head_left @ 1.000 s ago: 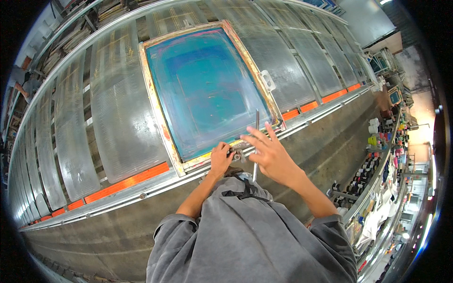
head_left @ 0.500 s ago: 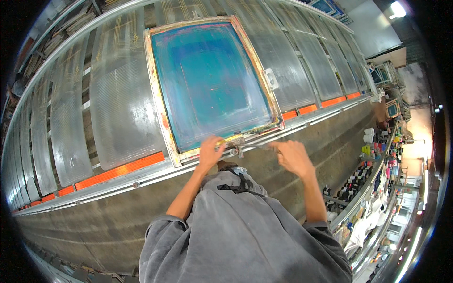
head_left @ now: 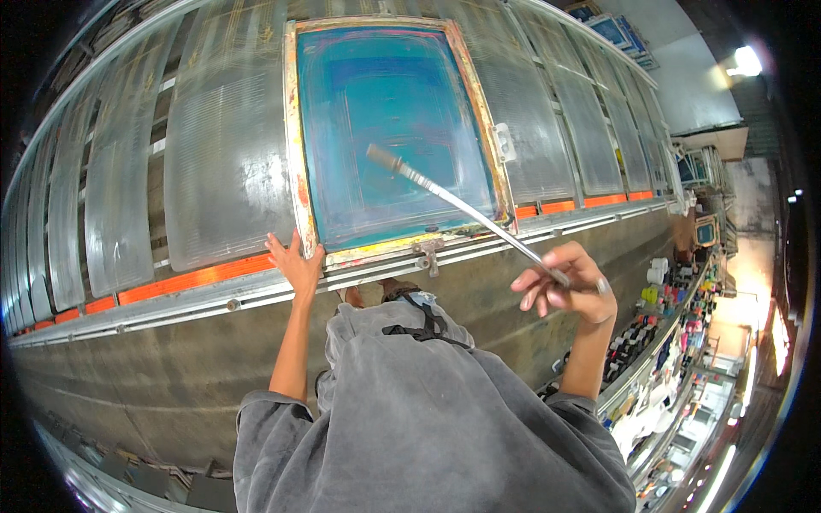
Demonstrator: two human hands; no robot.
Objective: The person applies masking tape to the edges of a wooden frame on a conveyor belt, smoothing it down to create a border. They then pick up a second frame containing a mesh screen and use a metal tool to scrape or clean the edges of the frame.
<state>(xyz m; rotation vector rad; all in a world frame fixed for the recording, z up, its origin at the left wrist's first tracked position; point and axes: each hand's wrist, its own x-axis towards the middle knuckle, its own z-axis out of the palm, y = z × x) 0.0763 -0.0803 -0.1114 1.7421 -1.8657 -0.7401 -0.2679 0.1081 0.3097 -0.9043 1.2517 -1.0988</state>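
A silkscreen printing frame (head_left: 297, 145) with teal-blue mesh and paint-stained edges lies on the long slatted table. My left hand (head_left: 295, 263) is at its near left corner, fingers spread, thumb against the frame's edge. Above the floor to the right, my right hand (head_left: 566, 282) has its fingers loosely round one end of a long silver metal rod-shaped tool (head_left: 470, 209). The tool's thicker grey far end points up and left over the mesh. A metal clamp (head_left: 428, 254) sits at the middle of the frame's near edge, apart from both hands.
Translucent ribbed panels (head_left: 218, 154) line the table on both sides of the frame, with orange strips (head_left: 197, 280) along the near edge. A metal rail (head_left: 154, 312) runs in front. A white bracket (head_left: 503, 143) is at the frame's right side. Crowded shelves (head_left: 658, 342) stand at right.
My left hand has gone from the near edge by the clamp to the frame's left corner, fingers spreading. My right hand has drawn back rightward, swinging the rod-shaped tool up off the clamp.
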